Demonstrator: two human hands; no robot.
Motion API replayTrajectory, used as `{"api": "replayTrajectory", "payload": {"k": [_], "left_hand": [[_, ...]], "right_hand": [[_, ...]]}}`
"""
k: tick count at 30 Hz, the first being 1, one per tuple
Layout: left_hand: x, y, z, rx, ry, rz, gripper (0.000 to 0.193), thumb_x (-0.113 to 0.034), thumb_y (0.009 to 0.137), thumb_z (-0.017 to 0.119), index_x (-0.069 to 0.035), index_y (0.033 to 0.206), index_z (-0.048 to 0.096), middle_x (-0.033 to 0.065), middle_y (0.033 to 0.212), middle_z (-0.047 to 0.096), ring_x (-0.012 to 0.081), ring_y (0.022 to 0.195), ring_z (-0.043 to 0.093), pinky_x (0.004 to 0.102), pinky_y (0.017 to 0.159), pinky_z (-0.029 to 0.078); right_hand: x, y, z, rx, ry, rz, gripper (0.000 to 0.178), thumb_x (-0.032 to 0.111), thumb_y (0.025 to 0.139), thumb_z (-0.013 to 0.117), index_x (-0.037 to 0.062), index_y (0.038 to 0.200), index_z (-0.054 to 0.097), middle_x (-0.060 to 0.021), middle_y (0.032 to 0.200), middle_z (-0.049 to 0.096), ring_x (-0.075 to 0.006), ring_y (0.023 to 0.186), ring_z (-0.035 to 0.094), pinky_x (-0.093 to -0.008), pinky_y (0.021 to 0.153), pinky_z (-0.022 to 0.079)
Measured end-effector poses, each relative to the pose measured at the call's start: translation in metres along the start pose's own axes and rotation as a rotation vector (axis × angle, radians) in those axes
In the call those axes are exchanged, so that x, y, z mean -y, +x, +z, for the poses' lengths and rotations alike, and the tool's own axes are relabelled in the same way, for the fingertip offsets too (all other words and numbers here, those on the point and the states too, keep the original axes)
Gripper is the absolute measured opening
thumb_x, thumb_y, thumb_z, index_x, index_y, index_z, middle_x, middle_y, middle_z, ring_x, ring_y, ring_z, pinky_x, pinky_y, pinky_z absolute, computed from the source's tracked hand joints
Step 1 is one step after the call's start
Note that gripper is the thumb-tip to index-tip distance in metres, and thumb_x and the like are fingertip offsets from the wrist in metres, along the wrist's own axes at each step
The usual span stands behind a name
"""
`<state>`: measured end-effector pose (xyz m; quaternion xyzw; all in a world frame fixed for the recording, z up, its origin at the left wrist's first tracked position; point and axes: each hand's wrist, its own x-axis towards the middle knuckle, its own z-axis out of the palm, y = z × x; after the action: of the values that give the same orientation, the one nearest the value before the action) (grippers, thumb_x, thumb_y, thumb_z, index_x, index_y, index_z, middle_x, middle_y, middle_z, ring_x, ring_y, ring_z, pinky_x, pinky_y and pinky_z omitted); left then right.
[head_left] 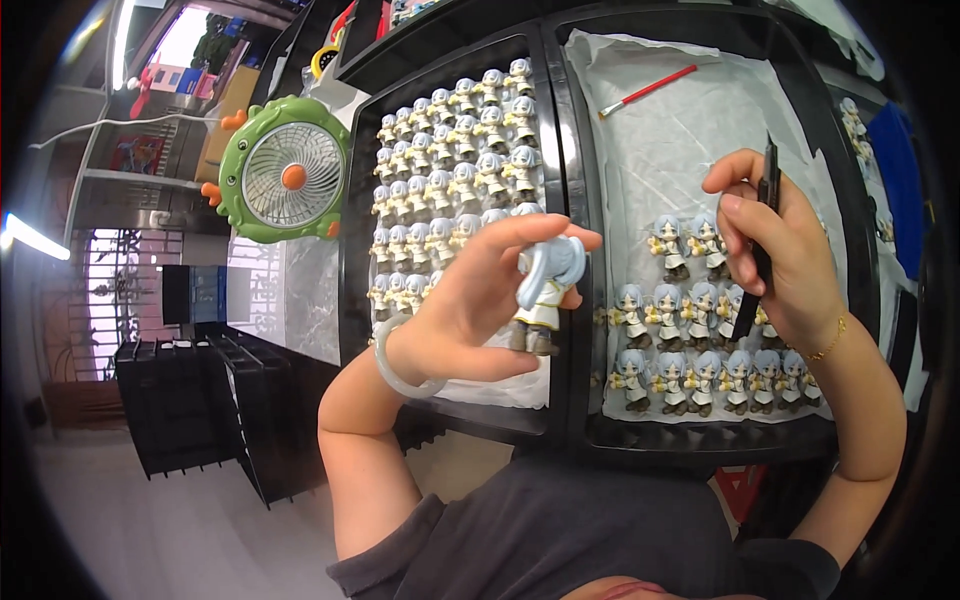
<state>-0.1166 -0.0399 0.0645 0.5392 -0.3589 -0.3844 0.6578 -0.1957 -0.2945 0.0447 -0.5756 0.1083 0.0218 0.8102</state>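
Observation:
Raised over the divide between two trays, my left hand [462,295] grips a small figurine [545,305] by its head and feet. The figurine has pale blue hair, a white robe with yellow trim and dark boots, and its back is toward me. My right hand [775,235] is closed around a slim black pen-like tool [768,185], its thin pointed end up. Below this hand, in the right tray [575,250], similar figurines [703,300] lie in rows on white lining. The hand hides part of these rows.
The left tray [358,150] holds many more such figurines [440,185] in rows. A red-handled brush [650,90] lies on the right tray's lining. A green animal-shaped fan [290,170] stands left of the trays. Black crates [175,410] are at the far left.

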Motion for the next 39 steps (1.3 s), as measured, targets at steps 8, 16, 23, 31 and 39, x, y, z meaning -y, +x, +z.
{"api": "replayTrajectory", "payload": {"k": [8, 16, 23, 31, 39], "left_hand": [[-0.008, -0.003, -0.003, -0.122, 1.016, 0.216, 0.075, -0.011, 0.049, 0.072, -0.011, 0.118, 0.044, 0.0091, 0.105, 0.047, 0.0206, 0.090, 0.045, 0.0323, 0.075, 0.033], [-0.012, -0.005, 0.007, -0.255, 1.601, 0.231, 0.063, -0.022, 0.041, 0.069, -0.014, 0.102, 0.054, 0.0028, 0.083, 0.041, 0.0208, 0.076, 0.040, 0.0349, 0.068, 0.026], [-0.011, -0.004, 0.005, -0.247, 1.588, 0.269, 0.065, -0.025, 0.040, 0.072, -0.012, 0.102, 0.056, 0.0035, 0.079, 0.041, 0.0213, 0.072, 0.039, 0.0328, 0.068, 0.025], [-0.018, -0.011, 0.009, -0.239, 1.643, 0.276, 0.063, -0.027, 0.043, 0.071, -0.012, 0.102, 0.057, 0.0036, 0.082, 0.045, 0.0220, 0.074, 0.041, 0.0319, 0.069, 0.026], [-0.043, -0.066, -0.023, -0.095, 1.639, -0.248, 0.054, -0.021, 0.052, 0.070, -0.010, 0.102, 0.053, 0.0035, 0.085, 0.052, 0.0226, 0.085, 0.047, 0.0344, 0.078, 0.032]], "right_hand": [[-0.002, 0.005, 0.002, -0.052, 0.017, 0.017, 0.016, 0.015, 0.085, 0.049, 0.0043, 0.097, 0.051, 0.0024, 0.061, 0.045, -0.0012, 0.043, 0.037, -0.0157, 0.036, 0.026], [-0.002, 0.004, 0.003, -0.057, -0.015, 0.021, 0.016, 0.015, 0.086, 0.048, 0.0039, 0.098, 0.050, 0.0028, 0.061, 0.043, -0.0005, 0.043, 0.035, -0.0148, 0.037, 0.026], [-0.003, 0.004, 0.002, -0.050, -0.032, 0.021, 0.017, 0.016, 0.087, 0.047, 0.0038, 0.099, 0.050, 0.0025, 0.062, 0.043, -0.0002, 0.044, 0.035, -0.0145, 0.037, 0.026], [-0.008, 0.005, 0.001, 0.001, -0.053, 0.004, 0.018, 0.017, 0.088, 0.047, 0.0037, 0.101, 0.049, 0.0033, 0.063, 0.042, 0.0001, 0.044, 0.034, -0.0139, 0.037, 0.025], [-0.008, 0.002, -0.001, -0.001, -0.107, -0.048, 0.022, 0.019, 0.089, 0.045, 0.0025, 0.104, 0.048, 0.0043, 0.064, 0.040, 0.0019, 0.042, 0.032, -0.0131, 0.035, 0.023]]}}
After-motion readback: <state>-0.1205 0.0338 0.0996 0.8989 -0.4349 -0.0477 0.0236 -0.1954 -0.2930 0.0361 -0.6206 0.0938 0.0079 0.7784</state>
